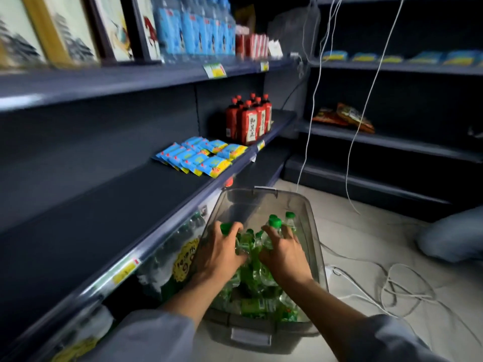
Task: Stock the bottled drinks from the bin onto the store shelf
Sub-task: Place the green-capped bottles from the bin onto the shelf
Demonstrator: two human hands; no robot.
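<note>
Both hands in bin (264, 197): left hand (222, 253), right hand (286, 253) each gripping green-capped bottle; shelf (104, 205) alongside.

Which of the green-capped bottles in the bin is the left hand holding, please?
The left hand grips the bottle at the far left of the bin, its cap poking out above the fingers; the other upright caps stand by the right hand.

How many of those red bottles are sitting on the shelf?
6, counting caps: the red bottles stand in one tight cluster on the middle shelf, just beyond the blue packets. The front ones may hide more behind.
</note>
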